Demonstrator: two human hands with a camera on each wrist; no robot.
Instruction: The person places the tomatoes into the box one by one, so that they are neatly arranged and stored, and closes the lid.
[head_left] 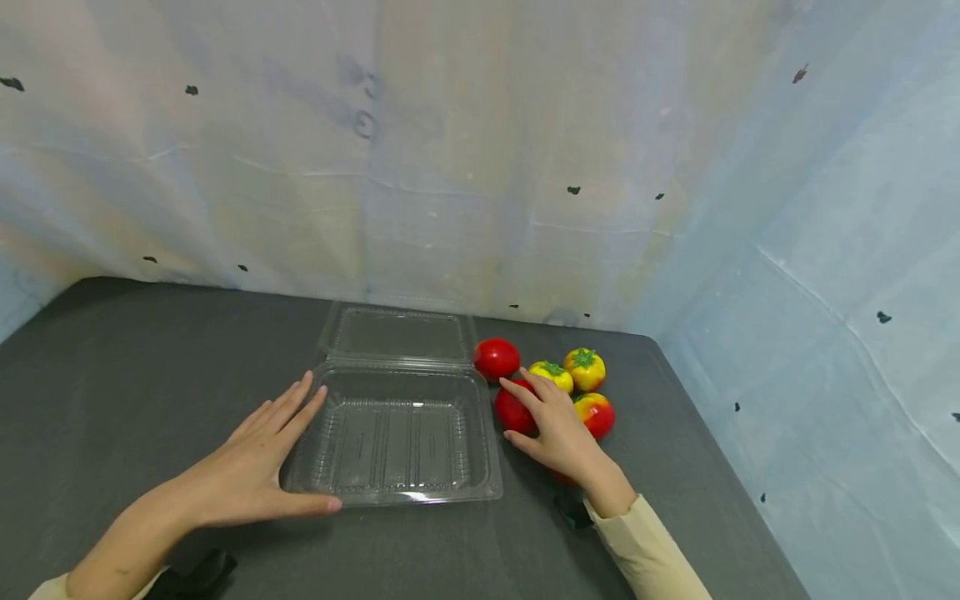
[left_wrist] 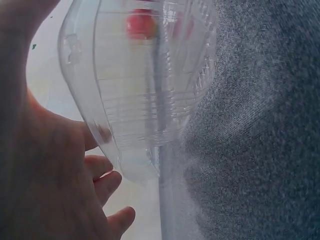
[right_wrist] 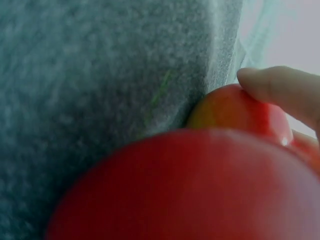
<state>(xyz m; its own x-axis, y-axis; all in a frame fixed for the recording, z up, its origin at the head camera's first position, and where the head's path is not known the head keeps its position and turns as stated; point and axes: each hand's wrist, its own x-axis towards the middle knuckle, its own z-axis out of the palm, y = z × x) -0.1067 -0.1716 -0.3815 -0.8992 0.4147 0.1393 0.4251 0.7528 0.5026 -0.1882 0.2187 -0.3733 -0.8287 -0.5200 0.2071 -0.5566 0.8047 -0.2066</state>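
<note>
A clear plastic clamshell box (head_left: 393, 496) lies on the dark table with its lid folded back. My left hand (head_left: 251, 467) is spread at its left side, fingertips along the left rim and thumb by the front corner. In the left wrist view, the box wall (left_wrist: 130, 90) overlaps some fingertips. My right hand (head_left: 558, 429) reaches over a smooth red fruit (head_left: 512, 411) right of the box, thumb on the near side and fingers on the far side, only loosely bent. In the right wrist view, the thumb (right_wrist: 277, 87) overlaps a red-and-yellow fruit (right_wrist: 220, 112); a large red fruit (right_wrist: 190, 190) fills the foreground.
Another red fruit (head_left: 497, 359) sits beside the box hinge. Two yellow fruits with green tops (head_left: 585, 368) and a red-yellow fruit (head_left: 597, 415) cluster behind and beside the right hand. Pale sheeting (head_left: 450, 167) rises at the table's back and right edges.
</note>
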